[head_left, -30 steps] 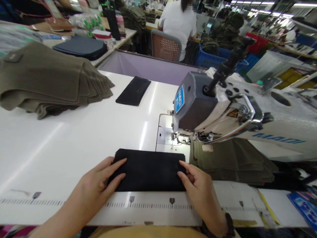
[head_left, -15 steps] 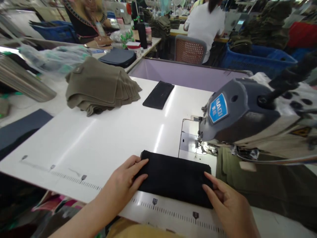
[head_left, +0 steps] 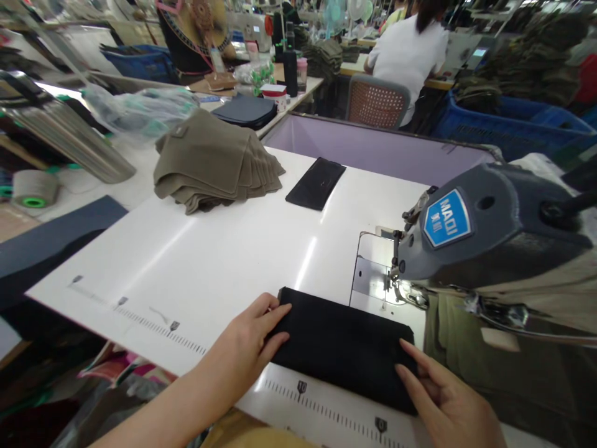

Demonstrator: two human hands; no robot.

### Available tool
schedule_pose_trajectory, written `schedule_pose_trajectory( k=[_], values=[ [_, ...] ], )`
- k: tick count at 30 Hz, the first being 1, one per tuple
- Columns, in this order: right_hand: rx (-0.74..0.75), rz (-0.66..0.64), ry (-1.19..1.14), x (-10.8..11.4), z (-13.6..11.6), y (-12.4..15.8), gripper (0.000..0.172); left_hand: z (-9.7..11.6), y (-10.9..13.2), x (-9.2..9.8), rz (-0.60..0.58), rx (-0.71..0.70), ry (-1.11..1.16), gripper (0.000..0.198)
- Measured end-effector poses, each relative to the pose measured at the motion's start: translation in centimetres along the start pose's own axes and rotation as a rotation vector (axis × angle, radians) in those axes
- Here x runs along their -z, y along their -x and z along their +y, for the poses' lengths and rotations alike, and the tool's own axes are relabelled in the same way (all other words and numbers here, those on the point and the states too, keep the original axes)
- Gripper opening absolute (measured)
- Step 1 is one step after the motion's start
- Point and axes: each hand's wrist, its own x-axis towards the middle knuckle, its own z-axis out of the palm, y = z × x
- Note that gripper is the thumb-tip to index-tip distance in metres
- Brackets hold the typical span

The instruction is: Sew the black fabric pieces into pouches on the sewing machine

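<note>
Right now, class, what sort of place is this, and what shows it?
Probably a sewing workshop: there is a sewing machine, a stack of olive fabric pieces and a cone of thread.

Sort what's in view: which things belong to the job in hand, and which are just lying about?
In hand:
black cloth piece, touched by left hand and right hand
probably sewing machine

Apparently lying about:
thread cone
clear plastic bag
red-and-white tub

Camera swung left, black piece (head_left: 347, 348) went from level to slanting in view, sewing machine (head_left: 489, 230) slid rightward, silvery cylinder (head_left: 88, 137) and thread cone (head_left: 36, 185) swept in at left.
</note>
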Motion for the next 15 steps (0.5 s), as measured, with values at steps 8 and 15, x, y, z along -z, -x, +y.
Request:
schedule_pose_trajectory(
  k=[8, 15],
  values=[
    [-0.016, -0.073, 0.03, 0.54, 0.56, -0.45, 0.043, 0.1, 0.22, -0.03, -0.023, 0.035, 0.002, 0.033],
    [-0.007, -0.002, 0.022, 0.19, -0.25, -0.09, 0.041, 0.13, 0.02, -0.17, 0.013, 0.029, -0.007, 0.034]
  ],
)
